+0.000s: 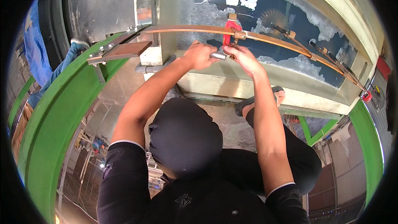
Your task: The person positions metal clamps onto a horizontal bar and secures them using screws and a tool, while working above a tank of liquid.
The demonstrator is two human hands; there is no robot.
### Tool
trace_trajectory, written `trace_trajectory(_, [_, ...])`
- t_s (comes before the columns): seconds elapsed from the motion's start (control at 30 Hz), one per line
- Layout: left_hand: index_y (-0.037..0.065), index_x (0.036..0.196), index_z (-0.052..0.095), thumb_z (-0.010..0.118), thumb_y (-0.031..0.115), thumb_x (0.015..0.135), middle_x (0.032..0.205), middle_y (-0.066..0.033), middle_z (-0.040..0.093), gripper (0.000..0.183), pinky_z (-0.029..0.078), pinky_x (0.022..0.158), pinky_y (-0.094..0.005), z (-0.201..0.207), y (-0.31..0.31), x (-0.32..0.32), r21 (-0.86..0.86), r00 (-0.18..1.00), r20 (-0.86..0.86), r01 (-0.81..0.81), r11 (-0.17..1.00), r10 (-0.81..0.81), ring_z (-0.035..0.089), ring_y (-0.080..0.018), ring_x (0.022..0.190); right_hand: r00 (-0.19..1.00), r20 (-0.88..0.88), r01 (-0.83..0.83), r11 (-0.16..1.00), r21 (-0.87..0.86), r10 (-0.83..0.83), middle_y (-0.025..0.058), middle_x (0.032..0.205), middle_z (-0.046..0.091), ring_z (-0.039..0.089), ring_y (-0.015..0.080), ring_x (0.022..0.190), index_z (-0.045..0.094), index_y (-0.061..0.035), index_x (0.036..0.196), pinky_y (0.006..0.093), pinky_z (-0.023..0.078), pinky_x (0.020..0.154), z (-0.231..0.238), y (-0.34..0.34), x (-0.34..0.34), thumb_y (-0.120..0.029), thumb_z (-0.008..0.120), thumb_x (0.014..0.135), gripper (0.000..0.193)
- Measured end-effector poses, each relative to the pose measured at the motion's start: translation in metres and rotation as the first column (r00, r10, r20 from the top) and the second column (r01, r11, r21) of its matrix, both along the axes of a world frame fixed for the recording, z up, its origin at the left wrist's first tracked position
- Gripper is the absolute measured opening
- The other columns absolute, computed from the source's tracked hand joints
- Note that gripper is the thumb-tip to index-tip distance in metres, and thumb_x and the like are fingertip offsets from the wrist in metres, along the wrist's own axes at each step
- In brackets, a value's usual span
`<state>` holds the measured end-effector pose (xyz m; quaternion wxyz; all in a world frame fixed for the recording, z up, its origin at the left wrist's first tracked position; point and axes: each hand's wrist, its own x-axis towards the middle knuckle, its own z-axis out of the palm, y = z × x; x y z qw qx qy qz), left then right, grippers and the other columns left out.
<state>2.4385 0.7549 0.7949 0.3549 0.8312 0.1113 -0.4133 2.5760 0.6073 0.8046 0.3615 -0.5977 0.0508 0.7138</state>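
Left hand [200, 55]: closed around grey metal tube [219, 56], bare end projecting toward right hand. Right hand [245, 59]: thumb and fingers grasping lower end of red clamp [226, 39]; exact grip on screw partly hidden. Clamp: upright on long copper-coloured bar [186, 29], beside brownish metal block [239, 35]. Bar: spanning pale-walled tank [215, 79] of dark liquid [273, 6] with whitish foam [296, 67]. Second red clamp [366, 96]: at bar's far right end. Green beam [56, 120]: at left.
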Motion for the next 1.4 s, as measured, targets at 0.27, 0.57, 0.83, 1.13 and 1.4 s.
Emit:
trace_trajectory(0.27, [0.011,0.114,0.059,0.062,0.031,0.084,0.12,-0.0089,0.056,0.036,0.03,0.101,-0.0508,-0.049,-0.037,0.011,-0.129,0.891,0.426,-0.111,0.985,0.156,0.049,-0.0279,0.115,0.979,0.199,0.036,0.997,0.068,-0.049,0.012,0.118,0.061,0.052,0.0191,0.113,0.054,-0.0009,0.127,0.0312,0.036,0.1,0.004,-0.01,-0.008,-0.041,0.055,0.092,0.053])
trace_trajectory(0.57, [0.011,0.118,0.057,0.066,0.024,0.083,0.117,-0.0121,0.06,0.039,0.035,0.102,-0.0493,-0.057,-0.05,0.016,-0.367,0.802,0.5,-0.147,0.918,0.328,0.052,-0.0305,0.116,0.928,0.372,-0.072,0.994,0.086,0.035,0.0189,0.113,0.063,0.058,0.0284,0.108,0.055,0.0021,0.122,0.0353,0.042,0.094,0.0,-0.012,-0.013,-0.037,0.051,0.094,0.048])
trace_trajectory(0.83, [0.0,0.108,0.055,0.064,0.017,0.078,0.102,-0.0228,0.061,0.035,0.047,0.084,-0.0465,-0.051,-0.033,0.019,-0.442,0.912,0.294,-0.137,0.887,0.287,0.058,-0.0403,0.097,0.783,0.545,-0.266,0.953,-0.144,0.301,0.0268,0.101,0.064,0.06,0.0408,0.1,0.06,0.0043,0.109,0.0425,0.046,0.087,0.02,0.003,-0.011,-0.034,0.053,0.092,0.043])
trace_trajectory(1.13, [-0.004,0.112,0.054,0.06,0.037,0.086,0.103,-0.0254,0.061,0.048,0.046,0.087,-0.0459,0.003,-0.005,0.025,-0.155,0.984,0.177,0.019,0.988,0.009,0.058,-0.0404,0.1,0.731,0.594,-0.226,0.94,-0.254,0.336,0.0277,0.095,0.065,0.061,0.0419,0.096,0.062,0.0031,0.103,0.0461,0.046,0.085,0.036,0.014,-0.014,-0.027,0.052,0.092,0.034])
trace_trajectory(1.4, [0.005,0.11,0.058,0.047,0.045,0.093,0.093,-0.0223,0.065,0.044,0.047,0.079,-0.0493,0.011,0.006,0.032,-0.227,0.993,0.106,0.071,0.971,-0.048,0.062,-0.0404,0.089,0.843,0.513,-0.086,0.982,-0.168,0.161,0.0266,0.089,0.065,0.063,0.0409,0.089,0.062,0.0049,0.098,0.0448,0.046,0.079,0.022,0.007,-0.015,-0.024,0.054,0.092,0.03])
